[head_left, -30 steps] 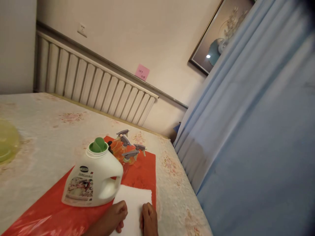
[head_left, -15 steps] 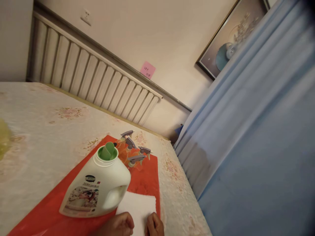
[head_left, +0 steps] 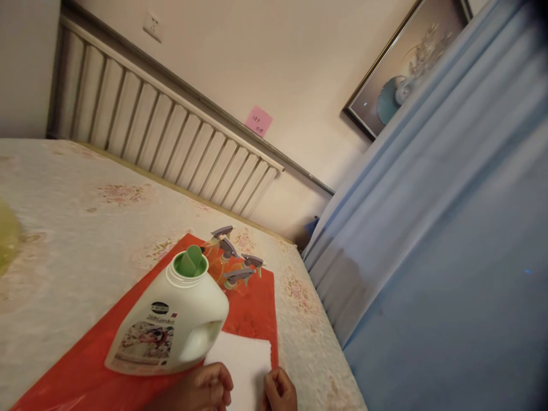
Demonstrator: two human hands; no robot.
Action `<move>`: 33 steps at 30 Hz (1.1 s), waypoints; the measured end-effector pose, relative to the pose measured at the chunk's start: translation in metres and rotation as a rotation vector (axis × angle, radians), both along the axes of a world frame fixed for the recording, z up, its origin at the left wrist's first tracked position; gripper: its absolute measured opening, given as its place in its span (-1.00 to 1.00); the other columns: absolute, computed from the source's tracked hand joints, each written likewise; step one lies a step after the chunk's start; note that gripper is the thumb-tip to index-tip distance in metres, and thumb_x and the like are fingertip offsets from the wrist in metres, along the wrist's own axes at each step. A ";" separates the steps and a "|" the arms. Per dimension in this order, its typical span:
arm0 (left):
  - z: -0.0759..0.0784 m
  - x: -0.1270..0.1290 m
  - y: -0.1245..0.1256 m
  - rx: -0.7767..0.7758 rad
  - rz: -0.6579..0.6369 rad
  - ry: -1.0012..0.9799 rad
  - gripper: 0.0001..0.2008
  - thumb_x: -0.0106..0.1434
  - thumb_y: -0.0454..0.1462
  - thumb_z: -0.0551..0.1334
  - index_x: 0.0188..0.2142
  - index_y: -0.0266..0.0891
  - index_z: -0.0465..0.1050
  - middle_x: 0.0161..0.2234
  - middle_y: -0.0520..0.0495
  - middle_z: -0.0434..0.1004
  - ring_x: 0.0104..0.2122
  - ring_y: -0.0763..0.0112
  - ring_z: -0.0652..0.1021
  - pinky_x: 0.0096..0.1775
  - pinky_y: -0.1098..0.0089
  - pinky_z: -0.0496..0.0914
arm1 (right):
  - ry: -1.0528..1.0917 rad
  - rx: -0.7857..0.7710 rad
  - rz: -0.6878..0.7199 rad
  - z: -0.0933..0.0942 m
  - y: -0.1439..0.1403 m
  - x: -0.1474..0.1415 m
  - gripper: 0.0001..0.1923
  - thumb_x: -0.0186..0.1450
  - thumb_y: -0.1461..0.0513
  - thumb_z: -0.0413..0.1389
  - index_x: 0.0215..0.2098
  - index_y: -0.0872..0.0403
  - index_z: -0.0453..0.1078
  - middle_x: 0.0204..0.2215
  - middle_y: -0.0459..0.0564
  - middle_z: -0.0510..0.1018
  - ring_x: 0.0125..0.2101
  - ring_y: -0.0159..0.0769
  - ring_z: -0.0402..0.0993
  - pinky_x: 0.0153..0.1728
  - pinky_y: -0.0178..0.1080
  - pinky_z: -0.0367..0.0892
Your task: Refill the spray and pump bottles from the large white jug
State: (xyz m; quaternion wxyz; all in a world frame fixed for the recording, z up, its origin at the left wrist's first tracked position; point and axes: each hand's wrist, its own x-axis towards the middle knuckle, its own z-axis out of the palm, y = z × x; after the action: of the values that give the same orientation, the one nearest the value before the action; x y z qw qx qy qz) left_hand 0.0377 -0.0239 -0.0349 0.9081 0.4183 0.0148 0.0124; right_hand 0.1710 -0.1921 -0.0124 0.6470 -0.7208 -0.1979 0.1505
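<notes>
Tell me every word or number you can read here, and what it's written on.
Jug label: a dark oval logo and a line of print, too blurred to read.
Pink note on the wall: handwritten marks, perhaps digits, too small to read.
Spray bottles: no text visible.
White sheet under the hands: blank.

Cream-painted wall (head_left: 265,51) across the upper frame, warm indoor light. White socket (head_left: 153,26) at upper left. Ribbed pale radiator (head_left: 171,148) runs diagonally below it, from upper left toward centre, with a grey rail along its top. Pink sticky note (head_left: 258,121) on the wall just above the radiator, writing illegible. Gilt-framed picture (head_left: 394,85) at upper right, partly covered by a blue curtain (head_left: 449,240) filling the right side. Bed with floral cream cover (head_left: 77,228) occupies the lower left.
</notes>
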 end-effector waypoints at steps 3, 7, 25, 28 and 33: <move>0.003 -0.001 0.000 0.022 -0.022 -0.009 -0.61 0.02 -0.03 0.45 -0.33 -0.25 0.45 -0.39 -0.06 0.55 -0.44 0.34 0.58 -0.38 0.35 0.39 | -0.030 -0.025 0.039 0.018 0.006 0.004 -0.55 0.09 -0.09 0.22 -0.59 0.01 0.15 -0.82 -0.31 0.15 -0.80 -0.53 -0.02 -0.75 -0.43 -0.09; 0.006 -0.002 0.001 0.027 -0.028 -0.033 -0.63 0.06 -0.05 0.43 -0.31 -0.25 0.45 -0.37 -0.07 0.55 -0.42 0.35 0.58 -0.35 0.34 0.39 | -0.090 -0.038 0.058 0.045 0.034 -0.001 -0.67 0.17 0.06 0.16 -0.58 0.02 0.18 -0.75 -0.29 0.18 -0.73 -0.47 0.11 -0.69 -0.41 0.07; 0.005 -0.005 0.002 0.098 -0.048 -0.070 -0.64 0.10 -0.05 0.40 -0.26 -0.24 0.45 -0.33 -0.08 0.59 -0.37 0.31 0.59 -0.33 0.34 0.42 | -0.415 -0.100 0.117 0.080 0.184 0.002 -0.68 0.10 0.15 0.22 -0.17 0.04 0.51 -0.22 -0.01 0.63 -0.18 -0.16 0.51 -0.18 -0.22 0.40; 0.002 -0.002 0.001 0.098 -0.046 -0.068 -0.65 0.10 -0.04 0.39 -0.25 -0.23 0.46 -0.33 -0.08 0.59 -0.36 0.31 0.59 -0.32 0.33 0.43 | -0.452 -0.104 0.112 0.079 0.193 0.004 -0.81 0.11 0.14 0.21 -0.33 0.05 0.49 -0.40 -0.08 0.61 -0.35 -0.24 0.47 -0.29 -0.27 0.37; 0.002 -0.001 0.000 0.104 -0.043 -0.049 -0.62 0.05 -0.03 0.42 -0.29 -0.23 0.46 -0.36 -0.07 0.58 -0.38 0.30 0.59 -0.35 0.34 0.41 | -0.474 -0.114 0.084 0.074 0.195 0.005 -0.85 0.12 0.13 0.17 -0.46 0.06 0.44 -0.51 -0.14 0.55 -0.45 -0.31 0.40 -0.39 -0.32 0.31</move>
State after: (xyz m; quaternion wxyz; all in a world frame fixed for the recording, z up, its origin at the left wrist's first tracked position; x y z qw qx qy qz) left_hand 0.0363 -0.0241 -0.0328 0.8852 0.4649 -0.0170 0.0036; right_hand 0.1759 0.0030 0.0618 0.5339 -0.7626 -0.3651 0.0150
